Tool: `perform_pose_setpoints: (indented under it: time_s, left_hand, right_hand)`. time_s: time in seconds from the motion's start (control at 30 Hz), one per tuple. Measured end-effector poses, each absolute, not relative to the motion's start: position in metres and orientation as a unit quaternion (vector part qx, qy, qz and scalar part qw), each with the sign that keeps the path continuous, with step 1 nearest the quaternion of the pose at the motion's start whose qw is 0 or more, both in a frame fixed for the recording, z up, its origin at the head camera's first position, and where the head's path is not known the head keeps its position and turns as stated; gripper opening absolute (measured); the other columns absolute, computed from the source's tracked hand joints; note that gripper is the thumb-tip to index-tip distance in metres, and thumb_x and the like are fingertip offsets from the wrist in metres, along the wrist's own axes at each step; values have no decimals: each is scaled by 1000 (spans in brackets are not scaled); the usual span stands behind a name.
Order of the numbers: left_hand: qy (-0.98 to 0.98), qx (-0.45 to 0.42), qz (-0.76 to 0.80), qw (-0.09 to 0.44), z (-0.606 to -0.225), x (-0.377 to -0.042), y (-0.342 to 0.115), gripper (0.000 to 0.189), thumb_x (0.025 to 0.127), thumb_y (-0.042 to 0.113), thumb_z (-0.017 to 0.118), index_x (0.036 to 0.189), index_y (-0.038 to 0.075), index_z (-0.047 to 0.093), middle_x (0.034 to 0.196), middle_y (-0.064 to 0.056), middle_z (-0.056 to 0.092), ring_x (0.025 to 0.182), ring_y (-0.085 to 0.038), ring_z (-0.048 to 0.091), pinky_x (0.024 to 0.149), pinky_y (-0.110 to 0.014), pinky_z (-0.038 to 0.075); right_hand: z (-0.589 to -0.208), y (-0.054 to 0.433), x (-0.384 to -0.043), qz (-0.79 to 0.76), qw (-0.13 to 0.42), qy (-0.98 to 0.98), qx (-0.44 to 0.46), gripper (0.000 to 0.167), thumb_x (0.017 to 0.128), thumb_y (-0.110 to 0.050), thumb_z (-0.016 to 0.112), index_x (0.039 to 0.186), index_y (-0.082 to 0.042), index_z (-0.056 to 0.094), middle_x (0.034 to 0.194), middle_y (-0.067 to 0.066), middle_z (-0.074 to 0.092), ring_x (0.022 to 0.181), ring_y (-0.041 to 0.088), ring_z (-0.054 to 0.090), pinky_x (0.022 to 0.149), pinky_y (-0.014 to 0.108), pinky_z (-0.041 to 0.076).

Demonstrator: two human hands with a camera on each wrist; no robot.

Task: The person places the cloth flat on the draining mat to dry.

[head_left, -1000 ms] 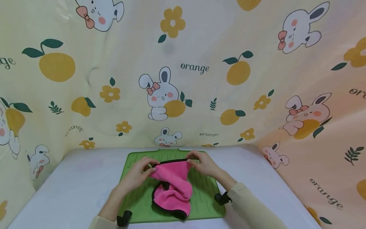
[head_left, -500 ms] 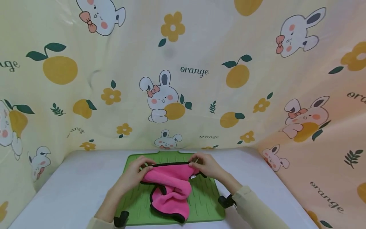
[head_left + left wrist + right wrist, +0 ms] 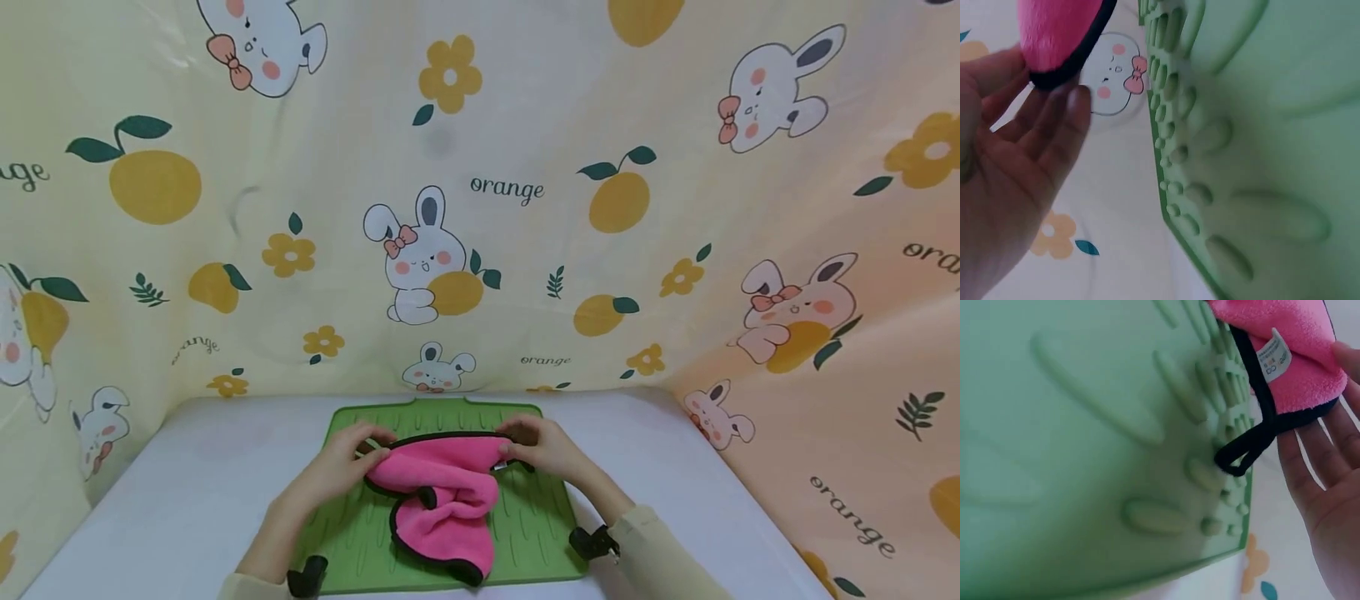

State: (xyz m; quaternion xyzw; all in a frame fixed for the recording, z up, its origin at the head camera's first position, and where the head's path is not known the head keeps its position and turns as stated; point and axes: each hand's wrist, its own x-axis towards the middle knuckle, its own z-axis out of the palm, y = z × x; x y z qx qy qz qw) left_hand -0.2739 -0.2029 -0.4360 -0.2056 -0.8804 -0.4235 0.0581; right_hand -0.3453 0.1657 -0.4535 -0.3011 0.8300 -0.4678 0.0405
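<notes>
Pinching a pink cloth [image 3: 446,533] by its far end, at its left corner with the left hand [image 3: 341,458] and at its right corner with the right hand [image 3: 551,450], with a stretch of black binding [image 3: 453,434] running between

Compared with a second ago, spreading both hands wider apart and so drawing that bound edge out longer; also showing, just beside the right hand, a white tag [image 3: 1275,359] that was hidden then; leaving the near end bunched and twisted much as before

Resting at that near end on the middle of a green mat [image 3: 525,533], reaching almost to its near edge; held up off it at the left corner, and at the right dangling a black loop [image 3: 1247,440]

Covered, on the mat, with raised ridges [image 3: 1160,515], and fitted at the middle of its far edge with a low tab [image 3: 441,403]

Lying beneath the mat and out past its left and right edges, a white bench [image 3: 660,467]

Rising behind and along both sides, a pale yellow curtain [image 3: 547,83], printed with rabbits, oranges, flowers and the word "orange", turning peach toward the right
</notes>
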Motion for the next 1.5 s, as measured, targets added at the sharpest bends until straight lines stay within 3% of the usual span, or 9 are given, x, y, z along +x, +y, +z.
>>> perform_pose_setpoints:
  time_s: [0.2,0.4,0.57,0.8,0.97,1.13,1.27,1.5]
  left_hand:
    - [-878,-180,-444,-16,-437,-274,-220,30,101,20,69,127,5,66,125,-13,68,104,-25,69,82,-33,57]
    - [-856,-189,-479,-46,-440,-275,-226,32,98,12,72,125,-2,60,116,-17,67,99,-26,69,78,-35,60]
    - [-853,-178,-490,-29,-442,-276,-221,29,101,11,68,125,-2,60,110,-14,67,92,-23,70,75,-35,61]
    - [-848,-128,-514,28,-439,-275,-216,27,105,5,59,132,0,59,112,-16,63,92,-24,73,80,-43,62]
    - [-844,-107,-523,56,-434,-277,-213,27,107,3,55,133,-1,60,112,-18,62,87,-21,73,78,-43,62]
    - [-859,-105,-495,83,-432,-285,-214,26,106,1,55,130,0,63,115,-20,62,74,-25,66,63,-35,59]
    - [-875,-120,-456,105,-432,-298,-221,22,104,3,59,125,2,67,117,-19,65,78,-22,63,62,-28,52]
    - [-886,-155,-423,113,-432,-322,-230,20,103,2,62,122,0,68,112,-18,70,75,-17,60,64,-29,50]
  right_hand:
    - [-462,176,-348,-455,45,837,-300,31,101,-17,69,130,-4,68,120,13,74,114,29,69,92,29,56]
    - [-468,181,-355,-432,40,850,-300,26,104,-14,64,129,-8,67,105,8,74,98,20,70,82,31,55]
    - [-471,184,-353,-443,47,844,-298,25,104,-13,64,128,-7,68,100,6,73,89,14,65,79,29,53]
    - [-471,181,-353,-484,42,834,-260,28,108,-16,57,132,-5,66,117,12,70,102,17,65,87,32,53]
    - [-463,179,-357,-528,50,812,-243,30,109,-12,54,135,0,63,123,19,66,96,19,70,86,43,61]
    - [-456,182,-365,-555,50,794,-243,31,107,-5,56,136,5,61,122,24,63,81,19,71,77,56,61]
    - [-452,187,-372,-530,28,812,-241,30,104,-4,62,132,2,65,121,23,66,85,14,68,76,50,61]
    - [-454,190,-386,-494,20,839,-229,25,101,-5,65,126,1,69,122,22,69,82,15,64,73,47,60]
